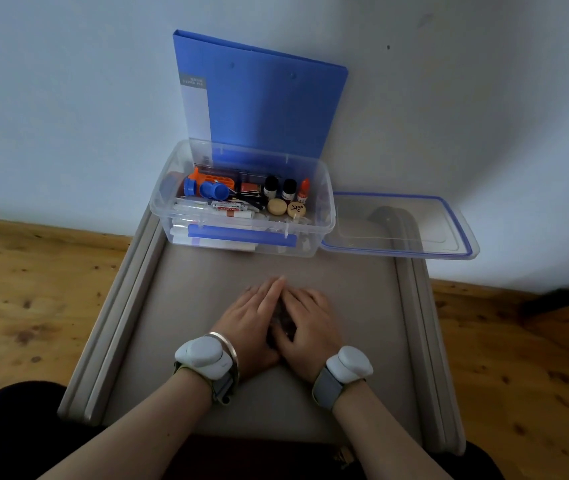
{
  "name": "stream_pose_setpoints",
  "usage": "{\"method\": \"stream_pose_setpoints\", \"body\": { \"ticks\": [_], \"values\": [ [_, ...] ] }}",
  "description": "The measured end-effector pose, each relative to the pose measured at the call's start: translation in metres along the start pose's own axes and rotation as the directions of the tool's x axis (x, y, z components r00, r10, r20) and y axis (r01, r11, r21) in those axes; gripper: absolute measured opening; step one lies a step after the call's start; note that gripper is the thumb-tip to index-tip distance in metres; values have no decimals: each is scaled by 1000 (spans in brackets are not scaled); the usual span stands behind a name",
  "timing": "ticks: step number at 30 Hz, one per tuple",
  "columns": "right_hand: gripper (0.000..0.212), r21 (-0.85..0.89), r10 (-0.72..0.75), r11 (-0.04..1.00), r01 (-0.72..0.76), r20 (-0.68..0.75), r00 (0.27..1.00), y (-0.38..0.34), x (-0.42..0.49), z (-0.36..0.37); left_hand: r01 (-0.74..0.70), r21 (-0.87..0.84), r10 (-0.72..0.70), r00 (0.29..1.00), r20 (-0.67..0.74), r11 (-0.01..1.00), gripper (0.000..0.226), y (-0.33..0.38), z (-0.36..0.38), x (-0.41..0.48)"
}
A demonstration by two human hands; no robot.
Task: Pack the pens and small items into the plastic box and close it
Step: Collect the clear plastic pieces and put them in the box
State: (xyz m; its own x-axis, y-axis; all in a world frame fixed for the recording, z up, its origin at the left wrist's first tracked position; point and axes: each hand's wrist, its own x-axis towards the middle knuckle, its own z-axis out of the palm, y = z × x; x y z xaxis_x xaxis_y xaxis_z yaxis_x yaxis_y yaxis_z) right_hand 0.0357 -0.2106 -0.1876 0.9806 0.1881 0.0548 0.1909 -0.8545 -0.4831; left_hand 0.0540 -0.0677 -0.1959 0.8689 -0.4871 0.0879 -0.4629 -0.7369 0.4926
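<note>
Now both my hands lie on the middle of the worktop (276, 410), side by side and touching. My left hand (253, 318) has its fingers straight and flat; my right hand (312, 322) rests relaxed, gripping nothing I can make out. Something dark sits between my palms, too blurred to name.

The plastic box (324, 202) stands open at the far edge. In it are pens (213, 211) along the near wall, blue caps (212, 190) at the left, two dark bottles (271, 187), an orange-tipped bottle (304, 188) and round discs (277, 206).

The lid (449, 233) lies just beside the box, overhanging the far right corner. The packing looks nearly done, I think. To close well, I should lift the lid level with both hands, square its corners over the rim, then press evenly, checking no pen sticks up.
</note>
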Motion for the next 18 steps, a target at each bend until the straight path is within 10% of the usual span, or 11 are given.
{"method": "stream_pose_setpoints", "body": {
  "ticks": [18],
  "values": [
    [28, -109, -11, 994, 1, -92, 996, -4, 10, 2, 13, -27, -14, 999, -40, 1000, 86, 1, -2, 0]
  ]
}}
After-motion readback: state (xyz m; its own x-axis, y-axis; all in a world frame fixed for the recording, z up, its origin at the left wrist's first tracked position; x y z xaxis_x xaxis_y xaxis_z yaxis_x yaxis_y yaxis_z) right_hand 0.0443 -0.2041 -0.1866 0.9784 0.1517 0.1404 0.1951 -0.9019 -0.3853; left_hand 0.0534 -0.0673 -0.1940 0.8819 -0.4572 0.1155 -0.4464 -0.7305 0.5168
